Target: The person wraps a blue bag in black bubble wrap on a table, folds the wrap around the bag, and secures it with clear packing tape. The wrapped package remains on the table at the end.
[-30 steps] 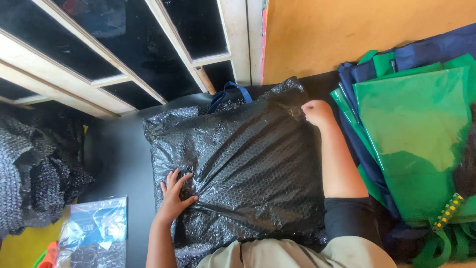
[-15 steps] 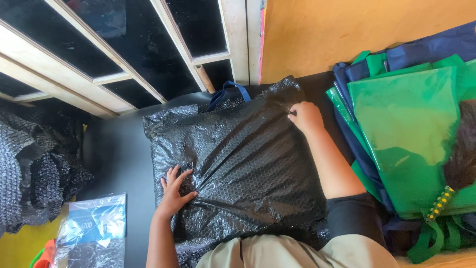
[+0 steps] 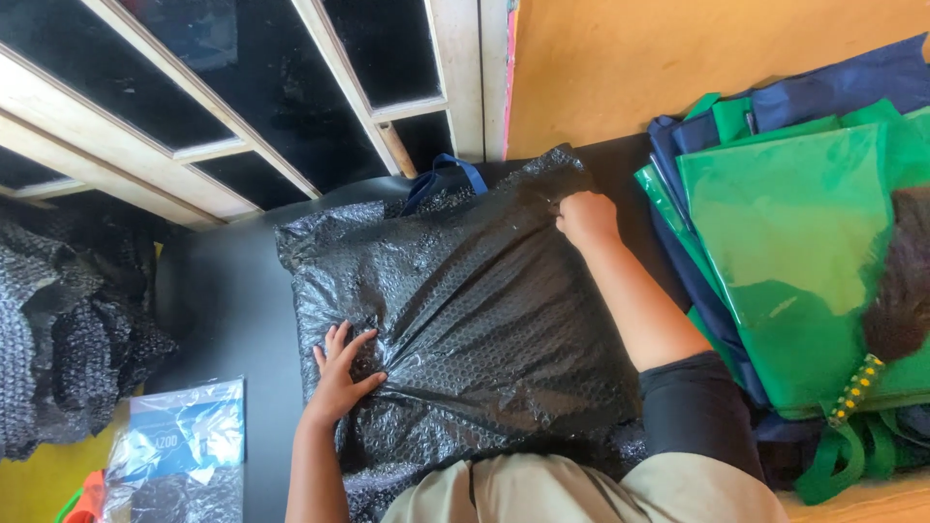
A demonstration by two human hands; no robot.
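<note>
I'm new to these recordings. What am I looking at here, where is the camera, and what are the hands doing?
There is no machine: a person wears a camera on the head, looking down at their own two bare hands. A bundle wrapped in black bubble wrap lies on a dark surface. The left hand presses flat on its near edge; the right hand grips its far corner. Green and blue bags lie stacked to the right, more bubble wrap and a clear plastic packet to the left.

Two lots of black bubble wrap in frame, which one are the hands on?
The big bubble-wrapped bundle mid-table: left hand presses it, right hand grips its far corner. The loose heap at far left lies untouched.
</note>
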